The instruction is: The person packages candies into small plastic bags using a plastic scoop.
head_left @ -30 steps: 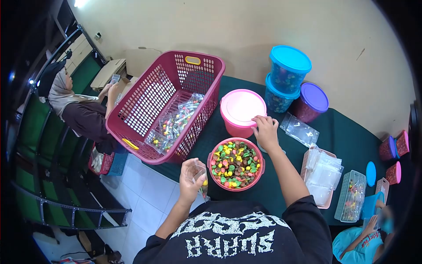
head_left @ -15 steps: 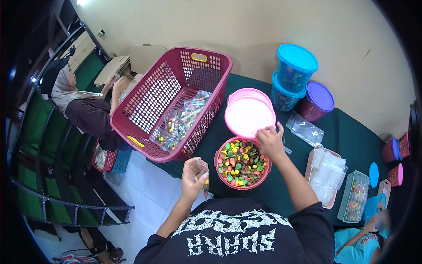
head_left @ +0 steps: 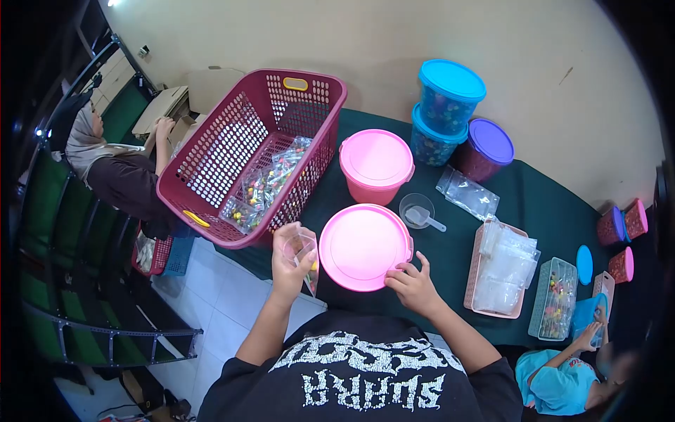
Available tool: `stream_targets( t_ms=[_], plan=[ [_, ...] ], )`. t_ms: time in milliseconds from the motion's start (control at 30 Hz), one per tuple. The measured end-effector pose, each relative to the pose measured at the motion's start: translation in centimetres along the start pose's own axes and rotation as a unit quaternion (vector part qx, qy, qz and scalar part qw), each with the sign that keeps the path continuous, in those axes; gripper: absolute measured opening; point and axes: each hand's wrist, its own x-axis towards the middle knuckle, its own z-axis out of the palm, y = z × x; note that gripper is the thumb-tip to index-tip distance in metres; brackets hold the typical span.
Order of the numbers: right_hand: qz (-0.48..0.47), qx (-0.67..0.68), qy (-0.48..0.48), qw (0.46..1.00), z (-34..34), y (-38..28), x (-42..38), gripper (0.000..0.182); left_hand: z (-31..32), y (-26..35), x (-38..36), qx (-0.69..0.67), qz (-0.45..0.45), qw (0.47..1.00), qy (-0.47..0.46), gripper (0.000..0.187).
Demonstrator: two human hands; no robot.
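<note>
My left hand (head_left: 286, 271) is closed around a clear plastic bag (head_left: 302, 246) with a few coloured candies low in it. A round pink lid (head_left: 364, 246) lies over the tub of candies in front of me, hiding its contents. At the lid's right front edge, my right hand (head_left: 413, 283) grips the rim with its fingertips. Behind it stands a second pink tub (head_left: 377, 169), also lidded. A clear scoop (head_left: 427, 218) with a handle rests in a small round dish (head_left: 416, 204) to the right.
A maroon basket (head_left: 183, 218) at the left holds several filled bags (head_left: 271, 186). Blue-lidded tubs (head_left: 450, 98) and a purple-lidded tub (head_left: 489, 151) stand behind. Empty bags (head_left: 503, 264) fill a pink tray at the right. One person (head_left: 126, 179) works at far left, another (head_left: 562, 383) at lower right.
My right hand has brought the pink lid forward and down over the candy tub, covering the candies. The second tub and the scoop now show fully. My left hand still holds the bag.
</note>
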Motion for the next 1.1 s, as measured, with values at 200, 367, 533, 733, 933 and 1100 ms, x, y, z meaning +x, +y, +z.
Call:
stream_targets(
  t_ms=[200,367,533,733,933,1100],
  plan=[
    [0.070,0.064,0.015,0.995,0.0,0.9,-0.6,0.016,0.5,0.3,-0.5,-0.043,0.034,0.998,0.008,0.043],
    [0.093,0.074,0.008,0.993,-0.6,2.0,0.1,0.018,2.2,1.4,-1.6,-0.089,0.033,0.992,-0.079,0.042],
    [0.057,0.163,-0.019,0.985,-0.3,2.5,0.4,0.018,2.6,2.1,-2.2,-0.081,0.048,0.991,-0.096,0.044],
    [0.062,0.146,-0.037,0.987,-0.5,1.9,0.3,0.020,2.6,1.9,-2.8,-0.065,0.041,0.995,-0.069,0.047],
    [0.201,0.476,0.141,0.844,-4.3,-2.7,3.2,0.039,4.4,2.8,-2.0,0.122,0.033,0.968,-0.215,0.061],
    [0.170,0.693,0.076,0.697,-6.9,-3.7,3.6,0.037,7.1,3.3,-1.6,0.058,0.034,0.957,-0.282,0.080]
  ],
)
